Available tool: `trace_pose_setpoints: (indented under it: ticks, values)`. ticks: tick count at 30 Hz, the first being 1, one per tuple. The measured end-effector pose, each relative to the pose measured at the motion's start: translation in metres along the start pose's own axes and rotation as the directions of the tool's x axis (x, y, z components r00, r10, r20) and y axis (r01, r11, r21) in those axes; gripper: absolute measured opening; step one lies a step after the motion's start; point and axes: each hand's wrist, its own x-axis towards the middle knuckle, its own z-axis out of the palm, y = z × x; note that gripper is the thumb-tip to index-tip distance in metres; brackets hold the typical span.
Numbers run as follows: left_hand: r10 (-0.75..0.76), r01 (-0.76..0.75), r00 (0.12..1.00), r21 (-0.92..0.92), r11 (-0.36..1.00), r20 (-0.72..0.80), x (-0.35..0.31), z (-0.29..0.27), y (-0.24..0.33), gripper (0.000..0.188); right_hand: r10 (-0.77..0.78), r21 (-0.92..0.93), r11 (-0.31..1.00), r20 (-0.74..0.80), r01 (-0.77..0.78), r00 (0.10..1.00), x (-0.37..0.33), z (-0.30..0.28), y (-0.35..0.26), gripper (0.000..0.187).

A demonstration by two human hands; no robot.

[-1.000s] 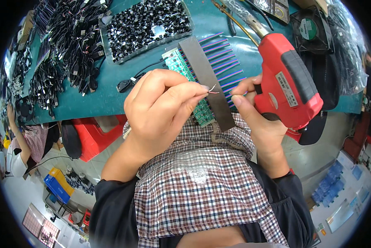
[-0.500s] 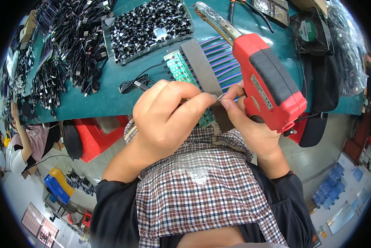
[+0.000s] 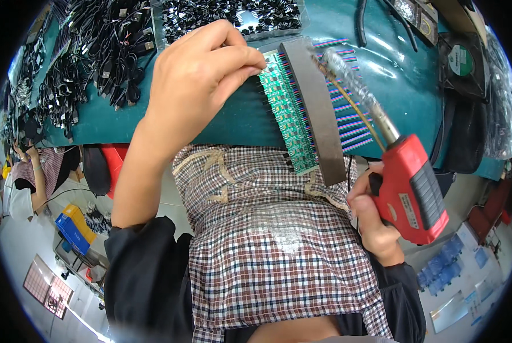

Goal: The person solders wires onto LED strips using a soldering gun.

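Pinching closed at the far corner of the circuit board (image 3: 290, 114) on the bench (image 3: 233, 128), left grip (image 3: 196, 73) hides what it holds; right grip (image 3: 373, 220) encloses the soldering gun (image 3: 403, 194). Coloured wires (image 3: 356, 128) already lie in row; remainder unclear.

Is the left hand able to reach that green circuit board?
Probably yes: the left hand has its fingertips right by the upper end of the green circuit board, with nothing seen in between.

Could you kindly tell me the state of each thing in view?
Circuit board, overhanging the table edge
Left hand, pinched at the circuit board's far end
Soldering gun, held; heat cannot be told
Right hand, closed around the soldering gun
Dark bar, lying across the striped wires
Striped wires, spread in a row
Black cables, heaped
Fan, running or not unclear
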Motion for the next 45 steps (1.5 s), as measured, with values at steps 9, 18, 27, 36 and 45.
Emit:
trace_pose_setpoints:
  ticks: [9,18,27,36,45]
  values:
    - [0.058,-0.049,0.988,-0.061,0.997,0.141,0.012,0.001,-0.010,0.012,0.122,0.002,0.993,0.085,-0.122,0.989,-0.001,0.009,0.006,0.023]
    - [0.122,-0.106,0.981,-0.109,0.988,0.153,0.025,-0.008,-0.007,0.012,0.093,-0.001,0.996,0.064,-0.093,0.994,0.008,0.017,0.003,0.013]
    - [-0.005,0.052,0.940,-0.129,0.990,0.341,0.038,-0.022,-0.003,0.009,0.097,-0.023,0.995,0.079,-0.096,0.992,0.009,0.015,0.004,0.008]
    - [0.039,0.004,0.935,-0.120,0.993,0.354,0.041,-0.021,-0.003,0.008,0.079,-0.030,0.997,0.074,-0.077,0.994,0.012,0.018,0.004,0.008]
    - [0.051,-0.014,0.929,-0.101,0.995,0.367,0.041,-0.022,-0.004,0.007,0.113,-0.051,0.993,0.038,-0.111,0.993,0.009,0.014,0.004,0.009]
